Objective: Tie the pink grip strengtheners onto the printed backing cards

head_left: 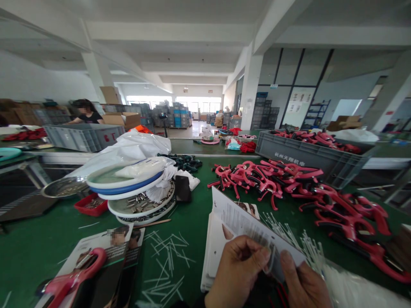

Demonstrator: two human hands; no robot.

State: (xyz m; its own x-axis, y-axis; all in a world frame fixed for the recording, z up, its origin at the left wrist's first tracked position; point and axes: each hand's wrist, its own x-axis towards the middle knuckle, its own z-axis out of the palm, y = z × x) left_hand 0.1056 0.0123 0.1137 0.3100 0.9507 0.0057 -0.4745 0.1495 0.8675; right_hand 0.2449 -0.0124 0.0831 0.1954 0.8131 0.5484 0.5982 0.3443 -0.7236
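Card [244, 222] was in both hands, tilted up with its left end over the stack [213, 246] on the bench [189, 216]. Left hand [242, 267] pinched what looked like a clear loop [272, 259] against it, thumb to finger; right hand [303, 273] gripped the near right edge, thumb on the printed side. Main risk, my read: a hard pull on the loop could crease or tear the card at that spot. A 2-finger pinch on something that thin could also slip. Ties [313, 246] lay just beside the right hand, so a sideways sweep could scatter them. Loop's lower end was unclear.
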